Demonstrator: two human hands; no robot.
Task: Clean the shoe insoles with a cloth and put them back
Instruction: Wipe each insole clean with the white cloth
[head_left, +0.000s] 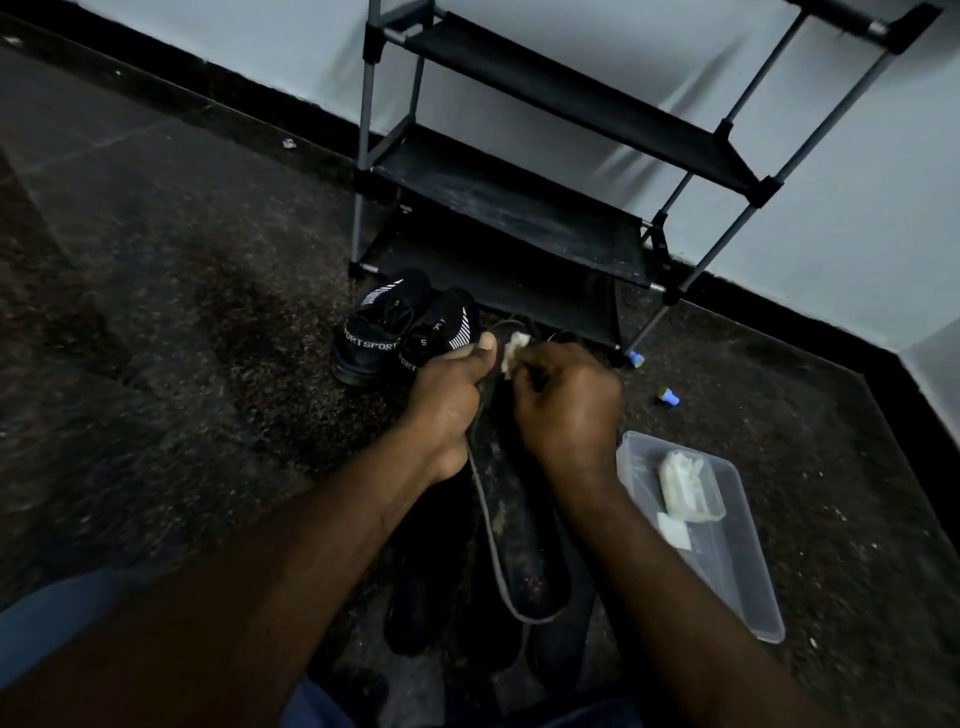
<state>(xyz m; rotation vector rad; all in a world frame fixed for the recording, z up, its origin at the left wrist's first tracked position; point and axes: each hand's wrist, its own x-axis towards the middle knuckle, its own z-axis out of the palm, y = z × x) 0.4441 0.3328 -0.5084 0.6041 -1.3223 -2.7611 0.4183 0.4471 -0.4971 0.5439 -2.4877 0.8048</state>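
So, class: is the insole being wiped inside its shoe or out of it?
Out. The left hand grips the insole, its heel end bare; the right hand pinches a cloth against it; the shoes stand behind.

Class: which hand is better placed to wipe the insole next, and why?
Right. The right hand pinches the cloth at the far end of the insole; the left hand grips the insole's edge, steadying it.

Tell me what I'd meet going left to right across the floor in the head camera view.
Black sport shoes → left hand gripping the insole → right hand pinching the cloth → clear plastic tub.
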